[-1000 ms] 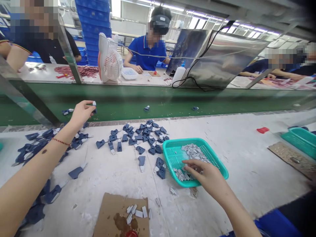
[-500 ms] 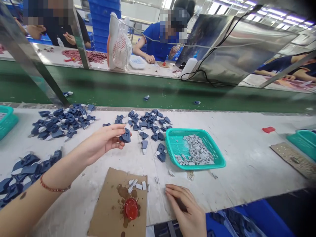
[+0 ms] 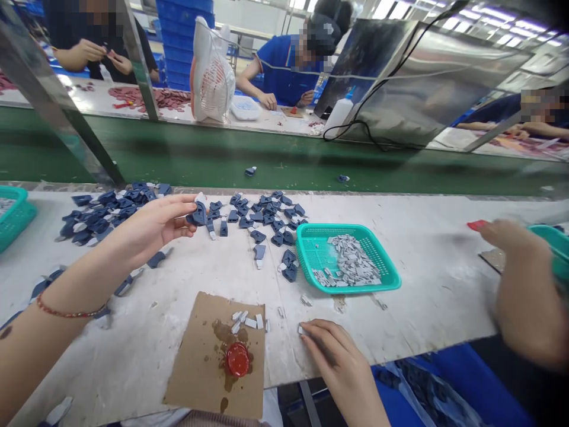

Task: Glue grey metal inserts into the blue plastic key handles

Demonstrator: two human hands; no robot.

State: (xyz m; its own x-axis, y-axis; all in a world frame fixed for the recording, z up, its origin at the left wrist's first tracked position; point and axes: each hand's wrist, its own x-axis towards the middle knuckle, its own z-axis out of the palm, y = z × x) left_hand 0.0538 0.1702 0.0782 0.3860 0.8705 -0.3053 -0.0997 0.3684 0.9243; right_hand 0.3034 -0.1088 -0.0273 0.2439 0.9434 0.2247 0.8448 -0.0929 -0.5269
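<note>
Over the far part of the table, my left hand (image 3: 166, 220) is closed on a dark blue moulded piece (image 3: 198, 214) with a pale tab standing up from it. Near the front edge, my right hand (image 3: 338, 350) pinches a small grey rectangular piece (image 3: 301, 328) between thumb and fingers. Between the hands lies a cardboard sheet (image 3: 186, 367) with wet brown stains. A red round dish (image 3: 237, 359) and several small pale grey pieces (image 3: 251, 322) sit on it. Beyond my right hand stands a green basket (image 3: 304, 261) holding many grey pieces.
Dark blue pieces (image 3: 267, 210) lie scattered behind the basket, with a larger pile (image 3: 104, 210) at the left. At the right, another person's arm (image 3: 528, 284) reaches across to a red object (image 3: 476, 225). A green belt (image 3: 186, 148) runs behind the table; co-workers sit beyond it.
My left hand has moved left and away from me with the blue piece. A grey piece now shows at my right fingertips. Another person's arm has come in at the right.
</note>
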